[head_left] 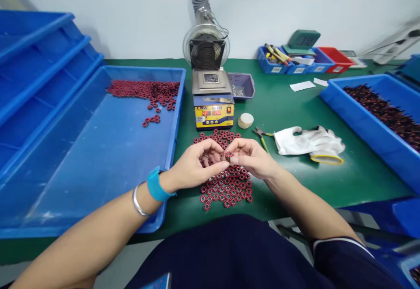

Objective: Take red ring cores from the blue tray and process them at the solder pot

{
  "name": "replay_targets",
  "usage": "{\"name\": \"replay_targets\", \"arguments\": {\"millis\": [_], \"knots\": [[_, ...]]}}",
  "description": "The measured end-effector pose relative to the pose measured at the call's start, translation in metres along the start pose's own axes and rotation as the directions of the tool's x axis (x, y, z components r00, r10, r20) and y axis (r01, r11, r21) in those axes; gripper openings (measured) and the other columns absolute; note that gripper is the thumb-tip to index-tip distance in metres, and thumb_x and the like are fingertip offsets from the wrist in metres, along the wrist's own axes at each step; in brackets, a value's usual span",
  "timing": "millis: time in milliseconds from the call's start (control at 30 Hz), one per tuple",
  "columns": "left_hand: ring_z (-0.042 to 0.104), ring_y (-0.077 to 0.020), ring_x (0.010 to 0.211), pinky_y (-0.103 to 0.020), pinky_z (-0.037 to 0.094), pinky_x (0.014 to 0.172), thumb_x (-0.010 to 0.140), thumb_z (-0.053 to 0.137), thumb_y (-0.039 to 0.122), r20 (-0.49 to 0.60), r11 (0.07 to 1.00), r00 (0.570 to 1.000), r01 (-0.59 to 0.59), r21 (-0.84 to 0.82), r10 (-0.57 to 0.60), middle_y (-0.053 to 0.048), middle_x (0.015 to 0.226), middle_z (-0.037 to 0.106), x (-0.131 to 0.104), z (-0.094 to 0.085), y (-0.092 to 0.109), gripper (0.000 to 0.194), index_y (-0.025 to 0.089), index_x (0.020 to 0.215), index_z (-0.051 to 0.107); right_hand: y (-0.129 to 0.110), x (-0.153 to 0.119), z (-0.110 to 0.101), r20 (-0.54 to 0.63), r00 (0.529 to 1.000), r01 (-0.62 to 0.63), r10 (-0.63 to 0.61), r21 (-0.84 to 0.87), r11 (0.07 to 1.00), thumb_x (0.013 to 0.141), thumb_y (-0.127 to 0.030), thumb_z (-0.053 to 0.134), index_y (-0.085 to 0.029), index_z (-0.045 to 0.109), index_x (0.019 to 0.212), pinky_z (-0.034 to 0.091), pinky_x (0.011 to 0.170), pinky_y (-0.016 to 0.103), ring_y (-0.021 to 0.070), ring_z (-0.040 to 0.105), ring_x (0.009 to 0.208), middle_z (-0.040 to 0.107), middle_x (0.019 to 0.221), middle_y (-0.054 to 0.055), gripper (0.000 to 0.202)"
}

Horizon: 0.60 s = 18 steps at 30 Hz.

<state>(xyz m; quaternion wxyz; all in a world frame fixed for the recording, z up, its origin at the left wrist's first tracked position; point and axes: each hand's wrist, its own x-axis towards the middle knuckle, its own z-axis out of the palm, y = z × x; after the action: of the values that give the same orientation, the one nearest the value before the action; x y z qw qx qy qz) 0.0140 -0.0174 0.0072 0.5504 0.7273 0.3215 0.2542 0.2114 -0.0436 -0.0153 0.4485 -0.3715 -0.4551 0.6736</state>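
Between the fingertips of both hands is a small red toothed ring, which looks like a motor stator (pixel 229 155). My left hand (pixel 200 162), with a teal band and a silver bangle at its wrist, pinches it from the left. From the right, the thumb and fingers of my right hand (pixel 251 157) close on the same piece. Under and around the hands, many similar red stators (pixel 226 190) lie spread on the green table (pixel 282 105). Just beyond them stands a yellow and blue solder pot (pixel 215 116) with a lit red display.
A large blue tray (pixel 98 149) on the left holds a heap of red stators (pixel 144 89). To the right lie cutters (pixel 260 135), white gloves (pixel 305 142) and a blue bin (pixel 370 114) of dark coppery parts. A round whitish block (pixel 245 120) and purple tray (pixel 244 85) flank the pot.
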Motion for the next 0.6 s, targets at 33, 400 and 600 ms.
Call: {"name": "replay_targets", "arguments": {"millis": [33, 400, 600], "knots": [[0.049, -0.0082, 0.054, -0.021, 0.044, 0.050, 0.081, 0.066, 0.037, -0.013, 1.000, 1.000, -0.028, -0.004, 0.028, 0.001, 0.069, 0.058, 0.000, -0.002, 0.001, 0.025, 0.016, 0.089, 0.056, 0.000, 0.002, 0.004, 0.013, 1.000, -0.014, 0.014, 0.030, 0.999, 0.063, -0.031, 0.085, -0.017, 0.067, 0.077, 0.048, 0.052, 0.019, 0.0064, 0.057, 0.053, 0.066, 0.063, -0.003, 0.026], [0.050, -0.0106, 0.058, -0.024, 0.042, 0.055, 0.093, 0.047, 0.031, -0.044, 0.974, 0.980, -0.189, 0.128, 0.196, 0.001, 0.065, 0.055, -0.003, -0.006, -0.003, 0.019, 0.018, 0.079, 0.050, 0.004, 0.004, 0.013, 0.104, 0.990, -0.110, 0.096, 0.134, 0.985, 0.066, -0.029, 0.082, -0.017, 0.071, 0.078, 0.053, 0.055, 0.022, 0.0070, 0.059, 0.052, 0.070, 0.066, -0.001, 0.021], [0.053, -0.0108, 0.056, -0.024, 0.045, 0.056, 0.094, 0.049, 0.033, -0.116, 0.977, 0.974, -0.205, -0.064, 0.197, 0.001, 0.062, 0.057, -0.004, -0.014, 0.006, 0.025, 0.018, 0.073, 0.051, 0.005, 0.001, 0.012, 0.109, 0.990, -0.104, 0.089, 0.136, 0.985, 0.066, -0.032, 0.083, -0.017, 0.071, 0.080, 0.058, 0.063, 0.026, 0.0070, 0.059, 0.051, 0.066, 0.059, -0.003, 0.024]]}}
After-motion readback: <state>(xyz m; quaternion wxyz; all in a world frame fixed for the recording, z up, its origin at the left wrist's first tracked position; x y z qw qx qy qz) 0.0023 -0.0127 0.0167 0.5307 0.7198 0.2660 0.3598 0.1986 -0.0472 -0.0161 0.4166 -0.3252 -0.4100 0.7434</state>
